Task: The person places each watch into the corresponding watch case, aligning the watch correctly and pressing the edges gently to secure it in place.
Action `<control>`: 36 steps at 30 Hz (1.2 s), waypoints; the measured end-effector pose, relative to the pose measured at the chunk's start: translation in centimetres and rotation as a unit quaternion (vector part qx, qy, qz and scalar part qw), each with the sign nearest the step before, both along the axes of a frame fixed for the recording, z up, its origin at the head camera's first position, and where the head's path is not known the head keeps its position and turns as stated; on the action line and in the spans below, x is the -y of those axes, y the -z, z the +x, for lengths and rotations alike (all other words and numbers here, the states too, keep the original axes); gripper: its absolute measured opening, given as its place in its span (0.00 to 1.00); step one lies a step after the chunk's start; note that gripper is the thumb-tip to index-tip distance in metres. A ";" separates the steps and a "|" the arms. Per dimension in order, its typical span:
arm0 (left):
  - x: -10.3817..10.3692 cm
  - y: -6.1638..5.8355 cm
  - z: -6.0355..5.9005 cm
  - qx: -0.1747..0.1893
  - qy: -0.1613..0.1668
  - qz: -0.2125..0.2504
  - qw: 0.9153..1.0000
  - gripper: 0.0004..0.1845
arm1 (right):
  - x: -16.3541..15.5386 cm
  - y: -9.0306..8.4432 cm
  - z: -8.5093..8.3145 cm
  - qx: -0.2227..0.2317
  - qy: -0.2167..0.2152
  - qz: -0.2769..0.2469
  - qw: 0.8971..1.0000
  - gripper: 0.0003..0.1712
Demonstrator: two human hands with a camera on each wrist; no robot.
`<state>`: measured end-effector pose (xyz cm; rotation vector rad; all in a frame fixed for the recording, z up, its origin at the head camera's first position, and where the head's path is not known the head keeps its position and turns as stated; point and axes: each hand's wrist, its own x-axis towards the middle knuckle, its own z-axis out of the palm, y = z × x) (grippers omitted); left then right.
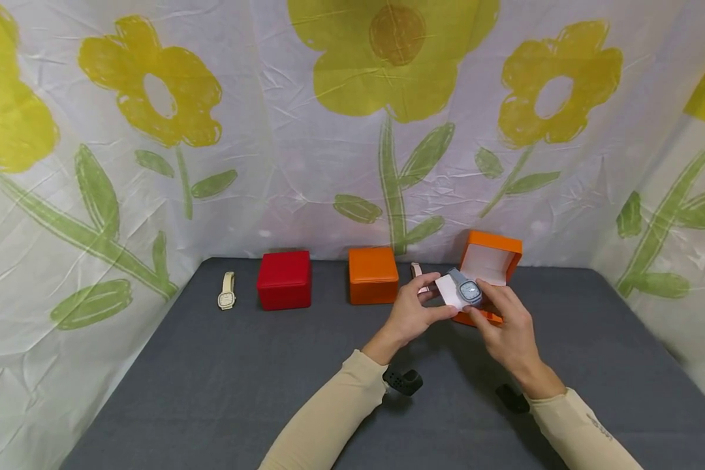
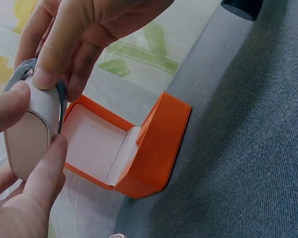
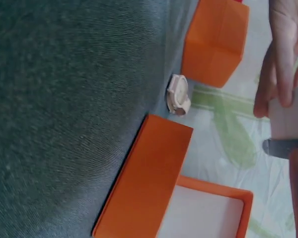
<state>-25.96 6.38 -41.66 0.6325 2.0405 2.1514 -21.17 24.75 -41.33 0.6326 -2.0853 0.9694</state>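
Both hands meet above the open orange watch box [image 1: 490, 243], holding a white watch cushion [image 1: 448, 293] with a blue-grey watch [image 1: 469, 291] on it. My left hand [image 1: 408, 316] grips the cushion's left end between thumb and fingers. Thumb and fingers of my right hand [image 1: 512, 331] pinch the watch and its strap at the other end. In the left wrist view the strap [image 2: 62, 101] passes around the cushion [image 2: 27, 141]; how the clasp stands is hidden. The box's white-lined lid [image 3: 203, 213] stands raised.
Left of the open box lies a pink watch [image 3: 179, 94], partly behind my left hand. Further left stand a closed orange box [image 1: 373, 275] and a closed red box [image 1: 284, 281]. A cream watch [image 1: 226, 292] lies at the far left. A flowered curtain [image 1: 241, 196] hangs behind the grey table [image 1: 211, 391].
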 end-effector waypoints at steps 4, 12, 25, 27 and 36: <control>0.4 -0.1 -0.1 -0.013 0.000 -0.017 1.000 0.37 | -0.8 -0.7 0.1 0.071 -0.046 0.002 0.996 0.34; 2.0 -0.8 -0.9 -0.032 0.094 -0.059 0.993 0.39 | -3.1 -1.8 -0.3 0.288 -0.142 0.018 0.947 0.41; 2.9 -1.3 -1.2 -0.047 0.154 -0.084 0.983 0.37 | -3.3 -1.4 -0.2 0.294 -0.155 0.034 0.942 0.47; 3.0 -1.5 -1.1 -0.045 0.154 -0.084 0.983 0.37 | -3.3 -1.3 -0.3 0.291 -0.150 0.032 0.944 0.47; 2.9 -1.6 -0.8 -0.039 0.142 -0.089 0.985 0.37 | -3.1 -0.9 -0.3 0.279 -0.142 0.018 0.949 0.47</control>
